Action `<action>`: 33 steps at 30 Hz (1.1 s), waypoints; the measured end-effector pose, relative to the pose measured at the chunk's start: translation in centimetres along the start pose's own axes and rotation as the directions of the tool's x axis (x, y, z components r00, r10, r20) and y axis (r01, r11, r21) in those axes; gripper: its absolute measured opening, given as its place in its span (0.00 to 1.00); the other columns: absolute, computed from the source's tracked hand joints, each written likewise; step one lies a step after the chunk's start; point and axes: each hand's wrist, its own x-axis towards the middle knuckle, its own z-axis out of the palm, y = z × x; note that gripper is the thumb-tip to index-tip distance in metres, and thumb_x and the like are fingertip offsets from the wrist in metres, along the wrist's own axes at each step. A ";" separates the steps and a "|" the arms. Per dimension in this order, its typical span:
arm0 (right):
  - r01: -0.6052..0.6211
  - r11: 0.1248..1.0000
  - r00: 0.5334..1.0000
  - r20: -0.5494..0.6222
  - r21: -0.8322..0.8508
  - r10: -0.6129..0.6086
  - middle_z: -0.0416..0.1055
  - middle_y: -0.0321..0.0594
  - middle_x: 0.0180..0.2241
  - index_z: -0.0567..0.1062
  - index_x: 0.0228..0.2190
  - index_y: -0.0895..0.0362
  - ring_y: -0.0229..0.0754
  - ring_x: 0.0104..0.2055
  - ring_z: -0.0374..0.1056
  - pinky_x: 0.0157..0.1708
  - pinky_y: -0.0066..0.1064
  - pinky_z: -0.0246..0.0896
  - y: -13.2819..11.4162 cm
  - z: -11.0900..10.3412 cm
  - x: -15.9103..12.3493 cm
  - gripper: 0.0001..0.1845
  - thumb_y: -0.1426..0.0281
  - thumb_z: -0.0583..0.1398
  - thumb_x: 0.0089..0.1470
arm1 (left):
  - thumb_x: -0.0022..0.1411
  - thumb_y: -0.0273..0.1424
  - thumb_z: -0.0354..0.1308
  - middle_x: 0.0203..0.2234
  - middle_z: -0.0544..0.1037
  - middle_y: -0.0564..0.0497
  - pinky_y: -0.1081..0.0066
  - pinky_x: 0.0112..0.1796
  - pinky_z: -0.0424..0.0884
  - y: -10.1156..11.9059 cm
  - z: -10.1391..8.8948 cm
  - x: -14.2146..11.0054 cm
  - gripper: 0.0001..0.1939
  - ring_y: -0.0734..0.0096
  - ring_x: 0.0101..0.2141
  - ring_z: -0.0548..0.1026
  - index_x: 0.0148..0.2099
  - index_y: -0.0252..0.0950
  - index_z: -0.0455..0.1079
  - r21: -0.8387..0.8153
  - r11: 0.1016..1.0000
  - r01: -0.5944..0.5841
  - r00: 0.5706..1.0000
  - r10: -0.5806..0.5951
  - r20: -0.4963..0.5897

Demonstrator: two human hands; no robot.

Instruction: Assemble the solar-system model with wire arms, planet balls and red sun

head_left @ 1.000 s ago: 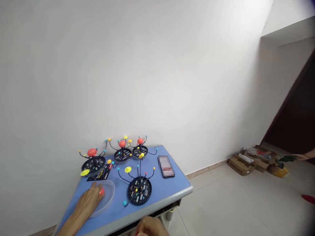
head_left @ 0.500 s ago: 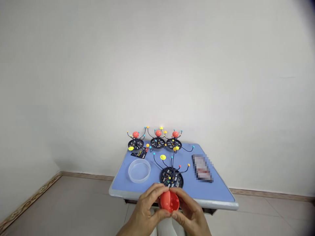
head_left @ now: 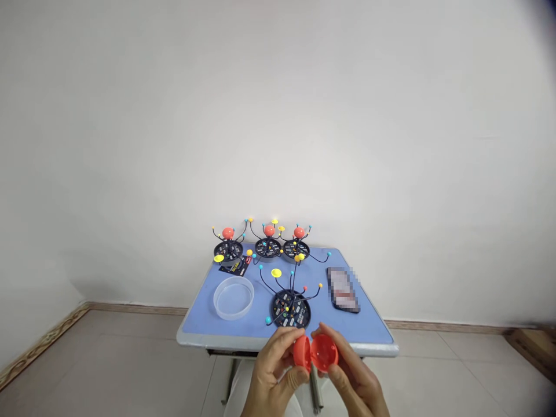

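My left hand pinches one orange half-sphere, and my right hand grips the other orange half-sphere. The two shells touch at one edge and gape apart, hollow side showing on the right one. They are held in front of the near edge of a blue table. Just behind them on the table stands a black round base with thin wire arms carrying small coloured balls and a yellow disc, with no orange ball on top.
An empty clear round dish sits left of that base. Three similar models with orange balls line the table's far edge by the white wall. A dark flat card and a blurred flat object lie on the table. Tiled floor surrounds it.
A second ago my left hand reached into the clear dish. Both hands came together before the table holding the orange shells, which now sit apart, hinged open at one edge. The view has shifted.
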 end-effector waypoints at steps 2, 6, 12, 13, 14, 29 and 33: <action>0.009 1.000 0.998 -0.057 -0.016 -0.010 0.74 0.47 0.55 0.70 0.58 0.47 0.52 0.54 0.73 0.47 0.35 0.73 -0.1 -1.1 -0.3 0.28 0.61 0.64 0.56 | 0.58 0.46 0.65 0.41 0.75 0.44 0.67 0.29 0.75 0.4 0.8 0.0 0.25 0.64 0.32 0.76 0.55 0.42 0.75 -0.209 0.969 0.135 0.991 -0.127 0.053; 0.147 0.970 0.988 -0.013 -0.195 -0.153 0.77 0.46 0.49 0.73 0.52 0.46 0.54 0.51 0.73 0.46 0.38 0.74 -1.0 -2.5 -0.7 0.26 0.59 0.67 0.52 | 0.54 0.50 0.67 0.32 0.77 0.44 0.70 0.27 0.71 0.7 2.0 -0.1 0.30 0.66 0.27 0.75 0.52 0.36 0.76 -0.377 0.867 0.327 0.945 -0.295 0.140; 0.326 0.878 0.946 0.129 -0.352 -0.299 0.76 0.44 0.49 0.68 0.58 0.41 0.54 0.50 0.73 0.49 0.42 0.71 -1.7 -3.0 -0.9 0.31 0.59 0.66 0.53 | 0.54 0.54 0.65 0.31 0.78 0.41 0.72 0.26 0.67 0.5 2.8 -0.5 0.34 0.68 0.28 0.74 0.53 0.33 0.75 -0.383 0.820 0.425 0.902 -0.352 0.249; 0.333 0.871 0.943 0.138 -0.361 -0.304 0.76 0.44 0.49 0.68 0.58 0.41 0.54 0.50 0.74 0.50 0.42 0.71 -1.8 -3.0 -0.9 0.31 0.59 0.66 0.53 | 0.54 0.54 0.64 0.31 0.78 0.42 0.73 0.26 0.67 0.5 2.9 -0.5 0.34 0.69 0.27 0.73 0.52 0.33 0.76 -0.376 0.819 0.434 0.897 -0.355 0.263; 0.336 0.867 0.942 0.143 -0.367 -0.304 0.76 0.44 0.49 0.68 0.58 0.42 0.54 0.50 0.74 0.49 0.43 0.71 -1.8 -3.0 -0.9 0.30 0.59 0.66 0.54 | 0.54 0.54 0.64 0.31 0.78 0.42 0.73 0.26 0.67 0.5 2.9 -0.5 0.33 0.70 0.27 0.73 0.52 0.33 0.76 -0.370 0.816 0.444 0.892 -0.363 0.269; 0.415 0.844 0.904 0.261 -0.341 -0.339 0.75 0.46 0.45 0.70 0.55 0.48 0.48 0.45 0.73 0.42 0.34 0.73 -2.4 -3.0 -0.2 0.23 0.59 0.61 0.59 | 0.51 0.57 0.64 0.24 0.71 0.49 0.76 0.21 0.66 0.5 3.4 -0.2 0.33 0.75 0.22 0.70 0.38 0.28 0.76 -0.294 0.815 0.499 0.866 -0.459 0.198; 0.440 0.835 0.888 0.297 -0.331 -0.350 0.74 0.47 0.44 0.71 0.53 0.54 0.45 0.44 0.72 0.41 0.31 0.73 -2.8 -3.0 0.1 0.20 0.61 0.59 0.61 | 0.52 0.57 0.64 0.25 0.72 0.48 0.75 0.22 0.66 0.6 3.6 -0.2 0.33 0.76 0.21 0.69 0.38 0.27 0.75 -0.301 0.805 0.511 0.859 -0.472 0.196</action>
